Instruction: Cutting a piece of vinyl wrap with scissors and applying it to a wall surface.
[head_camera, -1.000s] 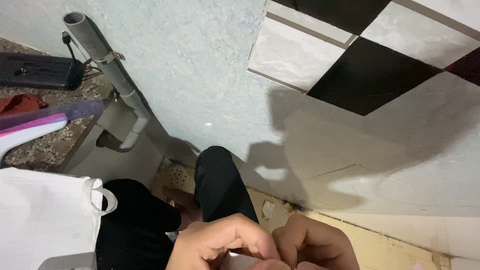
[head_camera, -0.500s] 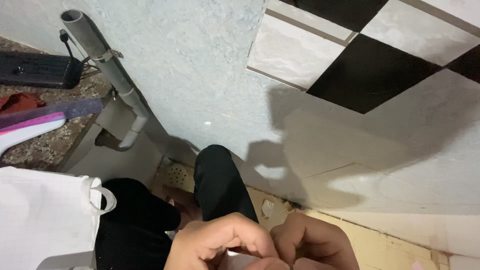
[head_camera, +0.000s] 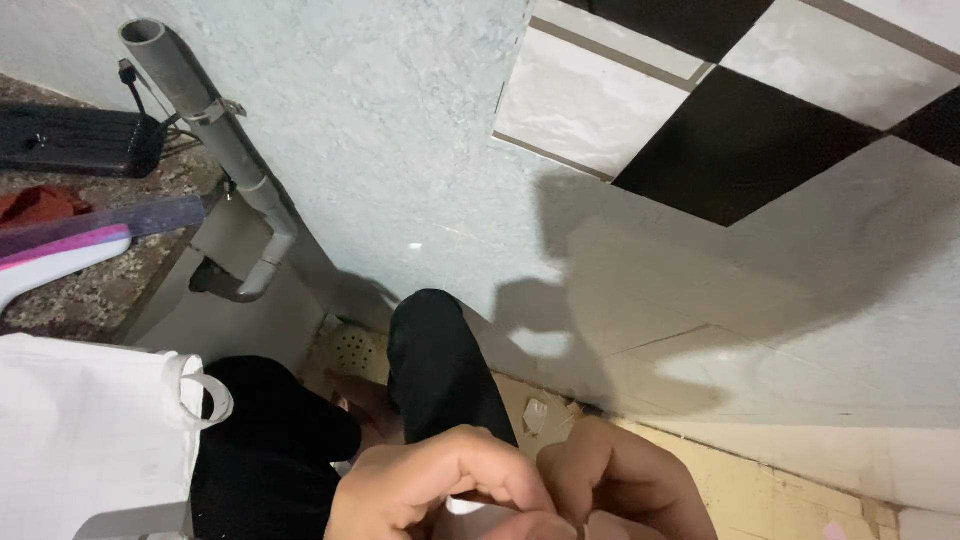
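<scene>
White scrap (head_camera: 465, 505), thin and pale, is peeking out between your two hands at the very bottom edge of the view, and most of it is hidden, so you cannot tell whether it is paper, film or cloth. Your left hand (head_camera: 430, 490) is curling over it with the fingers bent down and the tips pressing toward the middle; your right hand (head_camera: 625, 485) is closing in just beside it, knuckles up, fingertips meeting the left ones. Both hands are pinching at the same small spot, though how firmly they are gripping is not showing.

Judging by how little of it is showing and how it is sitting between fingertips alone, you are handling something light and probably soft or floppy, easy to crease or tear if you are pulling the two hands apart too hard. A pinch with the pads of thumb and forefinger, close to the edge, seems the safest hold; it looks too small to need a full grip.

Below the hands your legs in black trousers (head_camera: 440, 365) are standing on a yellowish floor (head_camera: 770, 490), with a round floor drain (head_camera: 352, 347) near your bare foot. A grey pipe (head_camera: 215, 140) is running down the rough plastered wall (head_camera: 400, 120), which is carrying black and white tiles (head_camera: 740, 130) higher up. To your left a speckled stone worktop (head_camera: 90, 290) is holding a black box (head_camera: 75, 140), and a white cloth bag (head_camera: 90, 430) is hanging beside your leg.
</scene>
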